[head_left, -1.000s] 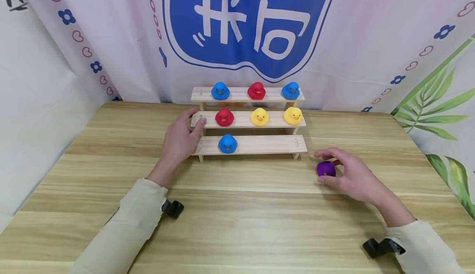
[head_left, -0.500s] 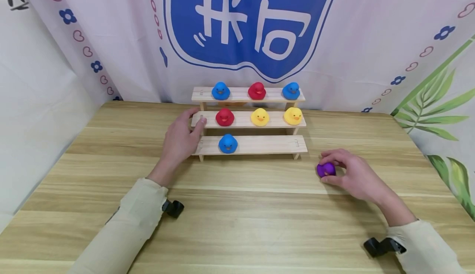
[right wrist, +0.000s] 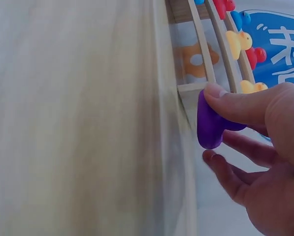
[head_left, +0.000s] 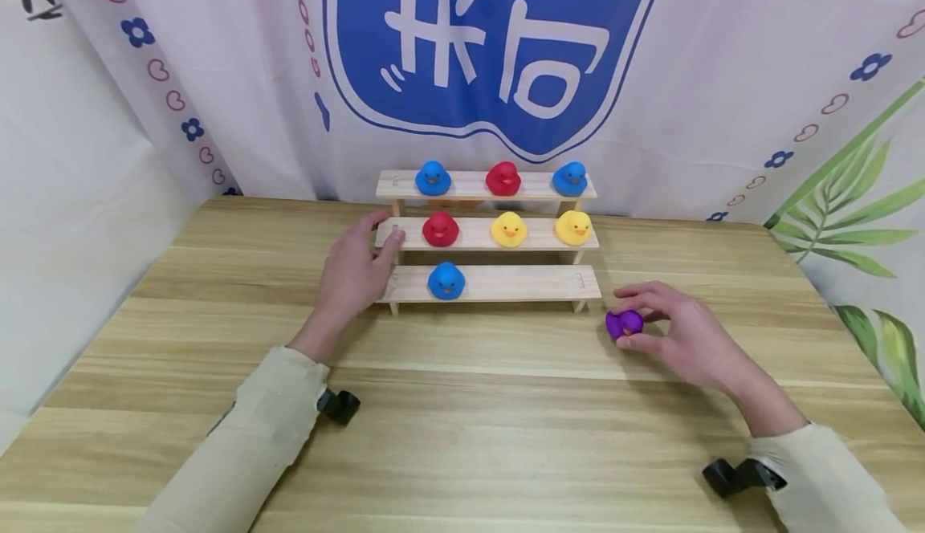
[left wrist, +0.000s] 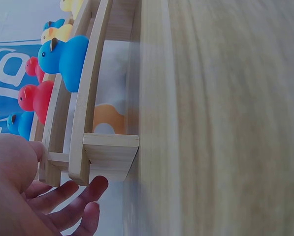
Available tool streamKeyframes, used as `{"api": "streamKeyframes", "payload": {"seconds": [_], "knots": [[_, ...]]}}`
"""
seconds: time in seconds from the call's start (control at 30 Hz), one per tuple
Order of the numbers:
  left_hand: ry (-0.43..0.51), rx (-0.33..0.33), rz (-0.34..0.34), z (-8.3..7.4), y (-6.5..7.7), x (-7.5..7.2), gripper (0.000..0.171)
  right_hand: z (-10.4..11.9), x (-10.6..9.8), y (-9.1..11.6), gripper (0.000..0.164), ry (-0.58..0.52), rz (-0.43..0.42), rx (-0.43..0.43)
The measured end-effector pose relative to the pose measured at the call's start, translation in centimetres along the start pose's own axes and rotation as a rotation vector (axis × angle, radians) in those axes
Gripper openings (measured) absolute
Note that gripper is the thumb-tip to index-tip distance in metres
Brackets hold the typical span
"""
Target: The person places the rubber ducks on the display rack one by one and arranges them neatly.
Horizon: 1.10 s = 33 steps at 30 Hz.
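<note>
My right hand [head_left: 675, 332] pinches a purple rubber duck [head_left: 625, 324] between thumb and fingers, just right of the three-tier wooden stand [head_left: 520, 282]. In the right wrist view the purple duck [right wrist: 210, 125] is partly covered by the thumb. My left hand [head_left: 356, 266] holds the left end of the stand, its thumb on the middle tier; the left wrist view has the other fingers curving around that end. A blue duck [head_left: 446, 281] sits on the bottom tier. The middle tier bears a red duck [head_left: 441, 229] and two yellow ducks [head_left: 509, 229].
On the top tier stand a blue duck [head_left: 433, 178], a red duck [head_left: 503, 178] and another blue duck [head_left: 570, 179]. The stand is near the back edge of the wooden table [head_left: 462, 421]. A printed curtain [head_left: 275, 99] hangs behind it.
The right hand has closed its fingers on the purple duck and moved it slightly left, toward the stand; the duck has turned. The left hand keeps its place on the stand.
</note>
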<state>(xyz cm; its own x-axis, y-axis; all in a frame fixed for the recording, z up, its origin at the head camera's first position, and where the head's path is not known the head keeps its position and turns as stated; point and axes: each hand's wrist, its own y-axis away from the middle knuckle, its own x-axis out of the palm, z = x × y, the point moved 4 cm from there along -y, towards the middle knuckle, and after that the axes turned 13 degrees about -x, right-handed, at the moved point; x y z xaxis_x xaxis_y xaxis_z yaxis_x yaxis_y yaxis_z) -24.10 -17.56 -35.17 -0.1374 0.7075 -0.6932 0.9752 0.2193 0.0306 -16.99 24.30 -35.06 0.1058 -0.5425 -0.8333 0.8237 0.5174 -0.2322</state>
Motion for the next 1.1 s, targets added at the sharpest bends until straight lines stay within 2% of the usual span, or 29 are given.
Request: {"api": "streamKeyframes", "payload": {"seconds": [0.37,0.57,0.97,1.1], "knots": [[-0.003,-0.003,0.002,0.0,0.1,0.0,0.060,0.9,0.0,-2.0,0.040,-0.074,-0.074,-0.041],[0.000,-0.011,0.007,-0.1,0.2,-0.1,0.060,1.4,0.8,-3.3,0.035,-0.146,-0.072,-0.030],[0.001,-0.002,0.006,-0.2,0.1,-0.1,0.060,3.0,2.7,-5.6,0.040,-0.246,-0.077,-0.114],[0.004,-0.002,0.004,-0.2,0.1,-0.1,0.060,3.7,3.4,-6.5,0.040,-0.278,-0.082,-0.111]]}}
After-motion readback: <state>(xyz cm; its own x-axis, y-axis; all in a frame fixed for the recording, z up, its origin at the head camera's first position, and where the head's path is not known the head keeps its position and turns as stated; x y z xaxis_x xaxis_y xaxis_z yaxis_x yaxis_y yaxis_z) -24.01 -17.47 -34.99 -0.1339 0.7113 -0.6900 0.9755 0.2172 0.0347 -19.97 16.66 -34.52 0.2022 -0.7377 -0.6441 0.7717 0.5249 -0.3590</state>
